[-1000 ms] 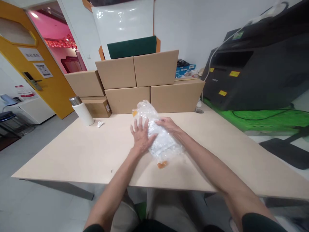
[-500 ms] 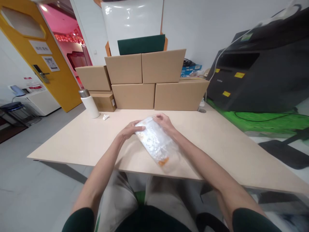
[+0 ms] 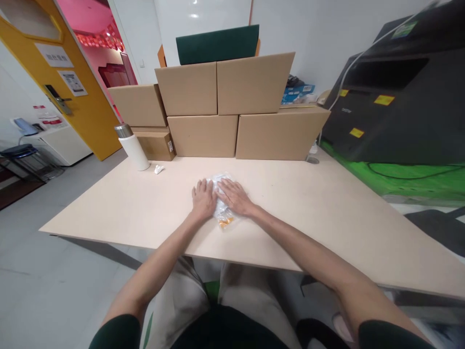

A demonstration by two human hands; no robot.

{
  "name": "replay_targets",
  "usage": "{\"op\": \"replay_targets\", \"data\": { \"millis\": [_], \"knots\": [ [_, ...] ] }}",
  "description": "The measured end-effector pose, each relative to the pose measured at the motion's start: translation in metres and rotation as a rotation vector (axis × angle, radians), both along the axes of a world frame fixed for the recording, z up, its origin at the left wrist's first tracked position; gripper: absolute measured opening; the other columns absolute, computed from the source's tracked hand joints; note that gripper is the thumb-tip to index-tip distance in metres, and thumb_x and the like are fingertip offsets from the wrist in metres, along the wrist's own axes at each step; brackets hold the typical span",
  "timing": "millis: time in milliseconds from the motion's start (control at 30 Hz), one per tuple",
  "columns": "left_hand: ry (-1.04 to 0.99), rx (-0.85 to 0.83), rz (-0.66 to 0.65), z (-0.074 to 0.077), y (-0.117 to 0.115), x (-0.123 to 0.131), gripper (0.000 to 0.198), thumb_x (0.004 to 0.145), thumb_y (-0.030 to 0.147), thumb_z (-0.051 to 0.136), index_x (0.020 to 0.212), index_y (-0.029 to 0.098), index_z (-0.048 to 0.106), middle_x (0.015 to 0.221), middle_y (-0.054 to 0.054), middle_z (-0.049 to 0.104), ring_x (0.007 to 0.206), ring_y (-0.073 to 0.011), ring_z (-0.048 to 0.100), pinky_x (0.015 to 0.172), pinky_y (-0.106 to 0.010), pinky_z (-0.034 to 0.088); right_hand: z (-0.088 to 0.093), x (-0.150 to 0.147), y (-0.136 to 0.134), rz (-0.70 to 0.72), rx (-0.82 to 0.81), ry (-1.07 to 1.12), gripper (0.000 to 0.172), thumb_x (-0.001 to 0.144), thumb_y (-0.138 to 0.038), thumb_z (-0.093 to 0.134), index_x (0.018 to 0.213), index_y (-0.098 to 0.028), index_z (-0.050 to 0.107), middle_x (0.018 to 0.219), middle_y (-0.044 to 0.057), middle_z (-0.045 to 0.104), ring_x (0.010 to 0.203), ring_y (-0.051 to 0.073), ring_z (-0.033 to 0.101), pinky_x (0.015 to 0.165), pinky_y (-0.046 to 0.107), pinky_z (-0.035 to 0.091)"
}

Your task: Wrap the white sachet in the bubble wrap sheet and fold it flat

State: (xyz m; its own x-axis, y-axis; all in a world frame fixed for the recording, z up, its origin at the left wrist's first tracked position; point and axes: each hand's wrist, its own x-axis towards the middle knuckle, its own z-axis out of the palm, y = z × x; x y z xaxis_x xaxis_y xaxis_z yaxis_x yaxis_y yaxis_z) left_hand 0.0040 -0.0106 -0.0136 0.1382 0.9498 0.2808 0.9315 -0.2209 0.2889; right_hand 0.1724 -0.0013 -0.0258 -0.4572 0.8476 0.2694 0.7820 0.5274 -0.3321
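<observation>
A clear plastic bag (image 3: 222, 213) lies on the light wooden table (image 3: 290, 203), with an orange patch at its near end. What is inside it I cannot make out. My left hand (image 3: 204, 198) rests flat at the bag's left edge, fingers stretched away from me. Across the bag's upper part lies my right hand (image 3: 234, 196), its fingers spread and pointing to the far left. Both hands press down from above and hide much of the bag. Their fingertips nearly meet over the middle of it.
Cardboard boxes (image 3: 201, 135) are stacked along the table's far edge, topped by a dark green box (image 3: 218, 44). At the back left stand a white bottle (image 3: 134, 151) and a crumpled white tissue (image 3: 159, 169). A large black printer (image 3: 392, 111) is at the right.
The bag, held up and tilted between both hands before, now lies flat on the table. My fingers have let go of its far edge and opened out on top of it.
</observation>
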Motion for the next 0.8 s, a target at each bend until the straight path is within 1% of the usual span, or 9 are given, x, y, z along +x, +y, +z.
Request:
{"op": "replay_targets", "data": {
  "millis": [100,167,267,367,467,533,633,700,800],
  "knots": [
    [0.034,-0.107,-0.054,-0.011,-0.001,-0.006,0.062,0.101,0.047,0.030,0.155,0.016,0.029,0.165,-0.015,0.018,0.153,-0.0308,0.011,0.121,-0.054,0.013,-0.002,-0.004,0.001,-0.013,-0.089,0.013,0.069,0.102,-0.056,0.017,0.157,-0.016,0.028,0.165,0.011,0.017,0.153,0.026,0.010,0.122,0.052,0.010],
    [0.018,-0.161,-0.121,-0.012,0.009,-0.014,0.066,0.100,0.052,0.027,0.157,0.019,0.024,0.166,-0.013,0.013,0.154,-0.0291,0.007,0.122,-0.054,0.011,-0.004,-0.007,0.003,-0.045,-0.145,0.055,0.067,0.102,-0.055,0.016,0.158,-0.018,0.026,0.166,0.010,0.014,0.154,0.024,0.007,0.122,0.051,0.007],
    [0.005,-0.235,-0.255,-0.004,0.032,-0.028,0.070,0.099,0.058,0.026,0.158,0.022,0.021,0.167,-0.010,0.008,0.154,-0.0281,0.003,0.122,-0.053,0.010,-0.001,-0.008,0.007,-0.097,-0.245,0.157,0.067,0.101,-0.057,0.019,0.157,-0.020,0.029,0.166,0.010,0.015,0.154,0.026,0.007,0.122,0.053,0.008],
    [0.025,-0.315,-0.369,0.007,0.052,-0.039,0.070,0.097,0.059,0.028,0.158,0.025,0.022,0.167,-0.008,0.008,0.154,-0.0270,0.003,0.121,-0.054,0.008,0.008,0.004,0.013,-0.039,-0.319,0.294,0.068,0.098,-0.062,0.029,0.147,-0.019,0.048,0.161,0.011,0.030,0.151,0.028,0.021,0.122,0.050,0.017],
    [0.022,-0.327,-0.397,0.007,0.063,-0.043,0.068,0.097,0.059,0.031,0.157,0.028,0.025,0.167,-0.007,0.010,0.154,-0.0282,0.005,0.120,-0.058,0.007,0.019,0.025,0.024,-0.072,-0.213,0.537,0.057,0.094,-0.060,0.042,0.129,-0.023,0.065,0.150,0.008,0.050,0.143,0.027,0.039,0.121,0.044,0.024],
    [-0.029,-0.289,-0.365,-0.001,0.065,-0.041,0.067,0.096,0.059,0.034,0.156,0.028,0.028,0.167,-0.009,0.010,0.154,-0.0307,0.005,0.119,-0.060,0.010,0.020,0.036,0.033,-0.260,-0.144,0.770,0.049,0.089,-0.054,0.050,0.123,-0.024,0.068,0.143,0.006,0.057,0.138,0.026,0.045,0.119,0.043,0.028],
    [-0.165,-0.203,-0.305,-0.018,0.064,-0.034,0.071,0.095,0.062,0.036,0.154,0.023,0.034,0.167,-0.013,0.008,0.153,-0.0342,0.004,0.120,-0.058,0.014,0.011,0.036,0.043,-0.555,-0.301,1.090,0.042,0.081,-0.045,0.057,0.113,-0.020,0.069,0.124,0.008,0.068,0.120,0.026,0.059,0.106,0.044,0.042],
    [-0.260,-0.147,-0.292,-0.028,0.063,-0.030,0.075,0.094,0.065,0.036,0.153,0.019,0.037,0.167,-0.014,0.008,0.153,-0.0347,0.003,0.122,-0.054,0.012,0.001,0.028,0.042,-0.602,-0.415,1.173,0.036,0.078,-0.043,0.059,0.102,-0.019,0.070,0.108,0.007,0.073,0.104,0.025,0.066,0.096,0.041,0.049],
    [-0.381,-0.092,-0.264,-0.035,0.061,-0.026,0.075,0.095,0.065,0.034,0.151,0.017,0.040,0.167,-0.014,0.009,0.153,-0.0340,0.003,0.123,-0.051,0.011,-0.011,0.013,0.031,-0.513,-0.473,1.303,0.031,0.072,-0.042,0.066,0.093,-0.019,0.069,0.094,0.004,0.074,0.090,0.021,0.068,0.085,0.034,0.052]
  ]
}}
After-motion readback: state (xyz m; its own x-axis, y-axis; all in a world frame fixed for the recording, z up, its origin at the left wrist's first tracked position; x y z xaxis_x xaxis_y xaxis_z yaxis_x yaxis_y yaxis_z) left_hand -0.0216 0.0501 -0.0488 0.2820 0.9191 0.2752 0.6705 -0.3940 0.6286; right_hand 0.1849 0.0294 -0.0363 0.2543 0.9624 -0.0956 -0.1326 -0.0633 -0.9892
